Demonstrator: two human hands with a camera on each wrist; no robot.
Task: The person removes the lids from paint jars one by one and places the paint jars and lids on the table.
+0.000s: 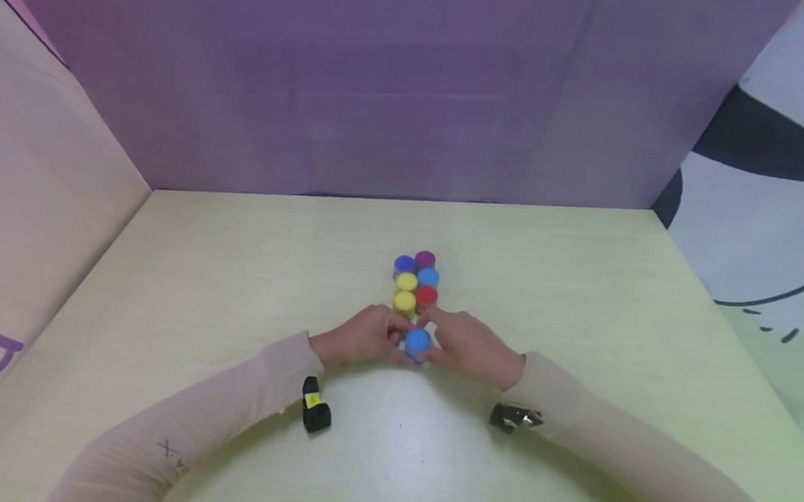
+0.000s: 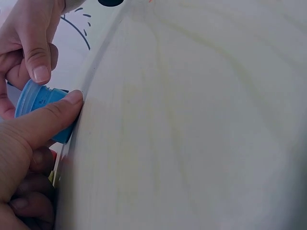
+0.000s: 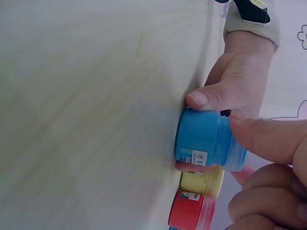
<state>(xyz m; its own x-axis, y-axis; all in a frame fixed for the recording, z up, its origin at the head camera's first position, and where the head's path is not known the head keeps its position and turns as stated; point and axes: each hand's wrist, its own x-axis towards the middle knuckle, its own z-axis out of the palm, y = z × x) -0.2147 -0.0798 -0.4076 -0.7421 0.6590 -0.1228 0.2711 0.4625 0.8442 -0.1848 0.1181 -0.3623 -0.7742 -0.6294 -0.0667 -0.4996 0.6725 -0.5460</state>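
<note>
A small light-blue paint jar point(image 1: 417, 344) with a clear-rimmed lid stands on the table between both hands. My left hand point(image 1: 364, 335) grips its body from the left; in the left wrist view the thumb lies along the jar point(image 2: 60, 96) near its base. From the other side my right hand point(image 1: 468, 345) pinches the lid. The right wrist view shows the right thumb against the lid's edge and a white label on the blue jar point(image 3: 192, 136). Just beyond are a yellow jar point(image 1: 404, 304) and a red jar point(image 1: 427, 296).
Behind those, the two-column group continues with another yellow jar point(image 1: 407, 282), a light-blue jar point(image 1: 428, 277), a dark-blue jar point(image 1: 404, 264) and a purple jar point(image 1: 425, 260). A purple panel point(image 1: 413, 88) borders the far edge of the pale table point(image 1: 234, 247); printed panels flank both sides.
</note>
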